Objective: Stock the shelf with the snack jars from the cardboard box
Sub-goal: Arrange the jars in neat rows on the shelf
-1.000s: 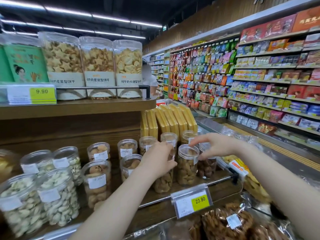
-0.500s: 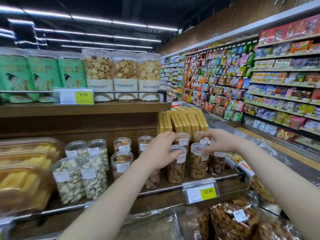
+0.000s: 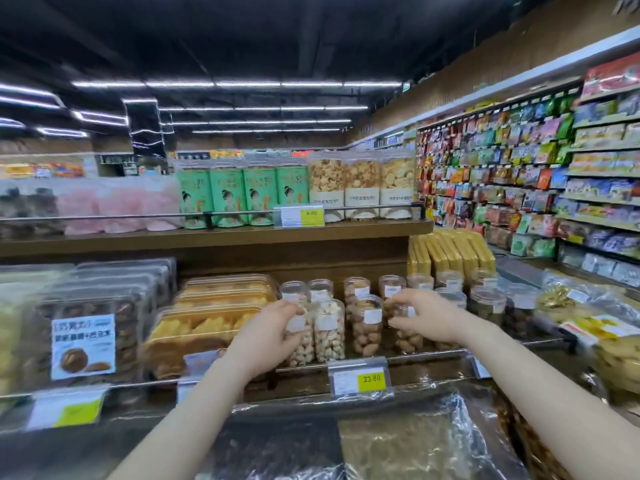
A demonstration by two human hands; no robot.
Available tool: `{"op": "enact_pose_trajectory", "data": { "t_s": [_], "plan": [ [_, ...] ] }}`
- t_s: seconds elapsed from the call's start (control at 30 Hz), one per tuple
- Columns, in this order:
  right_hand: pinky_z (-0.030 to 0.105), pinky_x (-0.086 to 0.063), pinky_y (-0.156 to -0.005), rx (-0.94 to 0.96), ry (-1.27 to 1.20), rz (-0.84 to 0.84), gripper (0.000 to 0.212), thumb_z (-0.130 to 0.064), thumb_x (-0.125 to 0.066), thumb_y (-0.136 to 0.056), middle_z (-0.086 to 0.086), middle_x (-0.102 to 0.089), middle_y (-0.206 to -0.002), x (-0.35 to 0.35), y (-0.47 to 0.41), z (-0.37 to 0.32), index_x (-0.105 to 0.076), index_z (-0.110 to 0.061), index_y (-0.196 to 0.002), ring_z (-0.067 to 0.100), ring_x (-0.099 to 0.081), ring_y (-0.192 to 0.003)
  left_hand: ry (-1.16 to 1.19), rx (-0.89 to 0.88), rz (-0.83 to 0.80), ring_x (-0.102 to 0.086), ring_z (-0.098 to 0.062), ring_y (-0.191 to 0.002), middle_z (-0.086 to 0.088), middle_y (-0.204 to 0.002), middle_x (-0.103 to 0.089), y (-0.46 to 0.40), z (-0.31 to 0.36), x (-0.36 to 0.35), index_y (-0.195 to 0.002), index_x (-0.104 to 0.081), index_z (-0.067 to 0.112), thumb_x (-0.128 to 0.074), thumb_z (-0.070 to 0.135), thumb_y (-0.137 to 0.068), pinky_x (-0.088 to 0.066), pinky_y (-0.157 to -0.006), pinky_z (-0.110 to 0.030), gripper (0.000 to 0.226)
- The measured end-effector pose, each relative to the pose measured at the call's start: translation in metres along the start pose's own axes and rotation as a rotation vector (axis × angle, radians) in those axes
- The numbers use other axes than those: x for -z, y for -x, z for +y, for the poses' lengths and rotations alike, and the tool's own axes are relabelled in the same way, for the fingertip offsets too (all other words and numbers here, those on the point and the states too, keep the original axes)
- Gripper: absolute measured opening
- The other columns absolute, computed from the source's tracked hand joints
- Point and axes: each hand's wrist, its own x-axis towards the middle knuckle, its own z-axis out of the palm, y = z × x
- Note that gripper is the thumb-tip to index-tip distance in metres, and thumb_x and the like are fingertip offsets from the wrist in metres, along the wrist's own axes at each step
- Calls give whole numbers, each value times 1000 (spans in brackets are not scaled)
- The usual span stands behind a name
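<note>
1. Hands reach to the front row of clear snack jars on the middle shelf (image 3: 426,358). The left hand (image 3: 268,336) curls its fingers round a jar of pale nuts (image 3: 299,341) at the left end of the row. The right hand (image 3: 427,315) sits on top of a jar of brown snacks (image 3: 407,336), fingers curled round its lid.
2. Between the two held jars stand a second nut jar (image 3: 329,332) and a biscuit jar (image 3: 367,325), close together, each with a white label. More jars stand in a back row (image 3: 358,287) and run on to the right (image 3: 488,304).
3. Just left of the jars lie stacked clear trays of yellow pastry (image 3: 204,323), near the left hand. Further left are boxes with a chestnut label (image 3: 83,344).
4. A rail runs along the shelf front, carrying a price tag (image 3: 360,377) reading 23.80, below the jars.
5. On the top shelf (image 3: 214,237) stand green tins (image 3: 244,197) and tall tubs of star biscuits (image 3: 362,187), with a 9.90 tag (image 3: 299,216) before them. Yellow packs (image 3: 450,254) stand in a row behind the jars at right.
6. Bagged goods in shiny film (image 3: 398,441) lie under the arms; their contents are hard to make out.
7. A wall of packets (image 3: 519,174) fills the right side, too blurred to read. The left edge of the view is smeared too. The cardboard box cannot be seen, and the right hand covers its jar's lid.
</note>
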Motion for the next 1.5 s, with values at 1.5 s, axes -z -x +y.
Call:
{"op": "enact_pose_trajectory", "data": {
  "t_s": [1.5],
  "plan": [
    [36, -28, -114, 134, 86, -137, 67, -19, -56, -83, 4, -35, -149, -69, -104, -37, -29, -20, -145, 23, -31, -138, -500, 89, -130, -39, -24, -133, -9, -141, -45, -61, -3, -43, -141, -33, 11, -52, 30, -88, -5, -120, -42, 60]
  ]
}}
